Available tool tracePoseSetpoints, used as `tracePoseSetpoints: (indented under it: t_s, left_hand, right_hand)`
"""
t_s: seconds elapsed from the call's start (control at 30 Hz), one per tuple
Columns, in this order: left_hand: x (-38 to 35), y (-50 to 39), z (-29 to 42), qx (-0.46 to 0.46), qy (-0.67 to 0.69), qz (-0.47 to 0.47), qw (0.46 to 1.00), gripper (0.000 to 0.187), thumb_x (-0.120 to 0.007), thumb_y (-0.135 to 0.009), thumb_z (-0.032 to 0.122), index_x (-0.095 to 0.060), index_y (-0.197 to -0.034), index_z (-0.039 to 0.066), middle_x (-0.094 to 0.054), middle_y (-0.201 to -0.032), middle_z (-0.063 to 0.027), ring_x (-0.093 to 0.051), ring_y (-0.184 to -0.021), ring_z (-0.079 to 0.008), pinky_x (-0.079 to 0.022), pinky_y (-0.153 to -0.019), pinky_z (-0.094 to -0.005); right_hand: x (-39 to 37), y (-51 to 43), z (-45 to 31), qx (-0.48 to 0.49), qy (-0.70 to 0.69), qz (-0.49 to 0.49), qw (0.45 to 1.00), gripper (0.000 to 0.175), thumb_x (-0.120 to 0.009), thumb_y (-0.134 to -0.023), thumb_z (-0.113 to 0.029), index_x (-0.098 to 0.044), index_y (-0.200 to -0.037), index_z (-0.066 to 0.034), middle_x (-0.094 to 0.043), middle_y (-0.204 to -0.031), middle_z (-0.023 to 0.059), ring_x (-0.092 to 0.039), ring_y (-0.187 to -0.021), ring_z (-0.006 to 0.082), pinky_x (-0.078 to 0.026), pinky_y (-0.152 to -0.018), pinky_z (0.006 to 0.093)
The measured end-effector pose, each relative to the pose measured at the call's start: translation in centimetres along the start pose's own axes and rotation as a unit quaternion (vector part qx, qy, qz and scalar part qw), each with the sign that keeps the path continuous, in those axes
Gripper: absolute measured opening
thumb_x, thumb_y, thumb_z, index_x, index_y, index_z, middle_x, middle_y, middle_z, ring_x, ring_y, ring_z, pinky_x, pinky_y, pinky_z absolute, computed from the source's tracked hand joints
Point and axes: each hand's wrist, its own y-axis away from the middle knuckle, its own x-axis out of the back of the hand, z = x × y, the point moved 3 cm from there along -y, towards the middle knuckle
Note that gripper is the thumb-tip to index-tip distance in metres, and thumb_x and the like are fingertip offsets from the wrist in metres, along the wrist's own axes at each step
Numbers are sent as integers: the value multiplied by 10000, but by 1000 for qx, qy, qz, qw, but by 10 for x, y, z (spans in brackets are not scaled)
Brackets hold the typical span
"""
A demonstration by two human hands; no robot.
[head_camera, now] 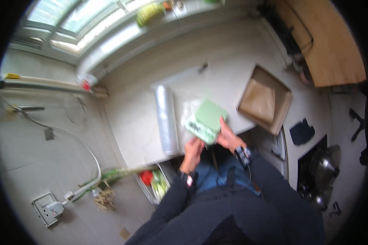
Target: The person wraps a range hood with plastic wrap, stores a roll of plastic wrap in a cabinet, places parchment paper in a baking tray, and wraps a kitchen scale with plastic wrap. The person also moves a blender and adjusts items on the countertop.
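A light green box [211, 114] with rounded corners is tilted over the front of the counter, close to my body. Clear plastic [190, 111] lies along its left side and seems to cover its near part, where a dark marking shows. My right hand [229, 137] grips the box's right edge, thumb on top. At the near left corner, the fingers of my left hand [193, 150] pinch together, apparently on the plastic; blur hides the exact contact. Left of the box, a roll of clear plastic [165, 119] lies lengthwise on the white counter [132, 122].
A brown open tray [263, 99] holding a flat brown sheet stands at the counter's right. Behind the box lies a small dark object [203, 68], blurred. Below the counter edge, a container of vegetables [153, 183] sits near my left arm. Metal pans [325, 167] are at right.
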Motion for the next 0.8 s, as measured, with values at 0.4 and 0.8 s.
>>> tracePoseSetpoints:
  t_s: [0.4,0.8]
  left_hand:
    - [-1,24,15,15,79,-58,995,334,-620,-885,22,-520,-1199,-30,-626,-1051,-123,-632,-940,-179,-539,-852,-330]
    - [0,22,-21,-13,100,-2,995,381,-625,-873,-32,-493,-1227,-80,-604,-1080,-135,-628,-945,-216,-550,-864,-306]
  right_hand:
    - [-3,-9,0,73,45,180,980,533,-361,-1015,-416,-129,-1433,-182,-396,-1394,142,-527,-1186,358,-517,-846,591]
    - [7,-13,10,71,18,133,988,513,-290,-1020,-449,-164,-1442,-185,-401,-1406,130,-511,-1213,342,-514,-876,569]
